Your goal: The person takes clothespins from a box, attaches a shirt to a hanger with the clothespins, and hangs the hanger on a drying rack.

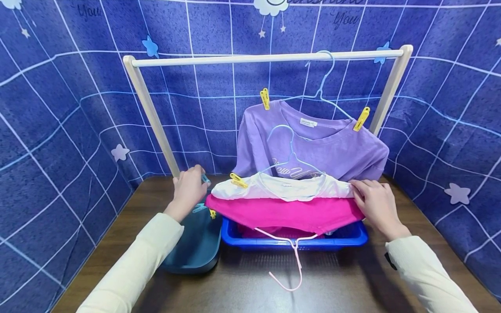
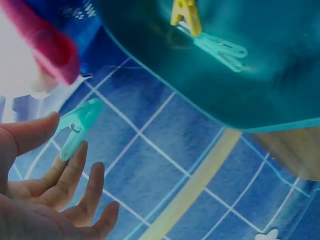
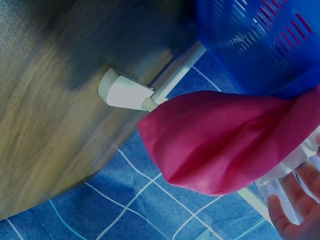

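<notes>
My left hand pinches a light teal clothespin between thumb and fingers, just left of a white and pink shirt. That shirt is on a light blue hanger, with a yellow clothespin at its left shoulder. At the right shoulder, my right hand holds the white cloth edge; in the right wrist view its fingers are partly cut off by the frame. Below the left hand, a dark teal bin contains yellow and teal clothespins.
A blue basket with clothes stands under the shirt, a pink hanger sticking out over its front. Behind, a purple shirt hangs from the white rack on a blue hanger, with yellow clothespins at both shoulders.
</notes>
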`<state>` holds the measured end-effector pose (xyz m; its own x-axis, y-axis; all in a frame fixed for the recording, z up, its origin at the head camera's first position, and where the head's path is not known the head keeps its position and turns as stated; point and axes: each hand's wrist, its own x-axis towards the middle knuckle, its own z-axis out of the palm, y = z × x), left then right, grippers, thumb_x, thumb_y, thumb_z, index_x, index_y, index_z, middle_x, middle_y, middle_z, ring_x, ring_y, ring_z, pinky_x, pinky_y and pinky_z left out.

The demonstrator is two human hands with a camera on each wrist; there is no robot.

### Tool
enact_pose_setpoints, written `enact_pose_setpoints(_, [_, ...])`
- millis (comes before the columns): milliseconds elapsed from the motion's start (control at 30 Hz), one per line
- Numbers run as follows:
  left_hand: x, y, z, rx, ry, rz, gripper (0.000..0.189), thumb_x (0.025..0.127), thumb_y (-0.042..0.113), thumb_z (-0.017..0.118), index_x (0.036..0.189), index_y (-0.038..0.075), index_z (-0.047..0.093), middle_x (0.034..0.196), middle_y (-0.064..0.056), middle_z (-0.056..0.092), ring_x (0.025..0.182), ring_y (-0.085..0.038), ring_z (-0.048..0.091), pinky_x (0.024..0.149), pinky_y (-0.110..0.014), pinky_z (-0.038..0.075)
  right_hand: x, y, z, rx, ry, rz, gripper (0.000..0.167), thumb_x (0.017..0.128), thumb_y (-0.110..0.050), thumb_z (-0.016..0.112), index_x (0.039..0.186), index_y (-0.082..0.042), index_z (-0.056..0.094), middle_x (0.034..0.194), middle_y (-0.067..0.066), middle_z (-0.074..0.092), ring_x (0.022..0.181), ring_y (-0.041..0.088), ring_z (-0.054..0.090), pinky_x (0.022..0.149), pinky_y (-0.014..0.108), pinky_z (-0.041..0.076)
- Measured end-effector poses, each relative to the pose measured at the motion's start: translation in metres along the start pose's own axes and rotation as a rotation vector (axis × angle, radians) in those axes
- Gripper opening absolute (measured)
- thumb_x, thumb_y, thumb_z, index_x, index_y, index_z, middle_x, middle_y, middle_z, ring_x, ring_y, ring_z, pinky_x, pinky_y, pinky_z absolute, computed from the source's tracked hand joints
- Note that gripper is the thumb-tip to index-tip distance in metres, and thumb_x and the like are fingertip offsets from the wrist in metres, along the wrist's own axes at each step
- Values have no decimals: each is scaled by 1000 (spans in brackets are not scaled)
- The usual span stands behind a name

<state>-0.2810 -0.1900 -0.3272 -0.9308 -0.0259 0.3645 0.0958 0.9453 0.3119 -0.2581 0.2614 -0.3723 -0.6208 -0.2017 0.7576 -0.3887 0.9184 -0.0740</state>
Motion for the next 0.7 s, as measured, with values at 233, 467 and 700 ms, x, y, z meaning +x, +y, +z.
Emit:
enact_pose_setpoints(233, [0,18,-10,-35,119,80,34,82,20,66,108,2,54,99,-17,62,95,-38,52,85,-55,34,0,1,1,-3,-1,1,14,80,-10,62,93,-6,67,81,14,67,75,32,59,63,44,34])
enact_pose_setpoints(467, [-2,36,-19,-93,216,179,31,84,19,63,109,3,54,100,-15,63,95,-36,52,86,-53,33,1,2,1,-7,-2,4,14,80,-10,62,93,-6,68,81,14,68,75,32,59,63,44,35])
enact_pose_setpoints(700, [-4,54,-25,-136,263,246,31,84,21,64,109,4,54,99,-14,63,94,-32,52,88,-51,32,0,1,1,-5,-7,6,15,80,-10,62,93,-6,67,82,14,68,75,32,59,64,44,35])
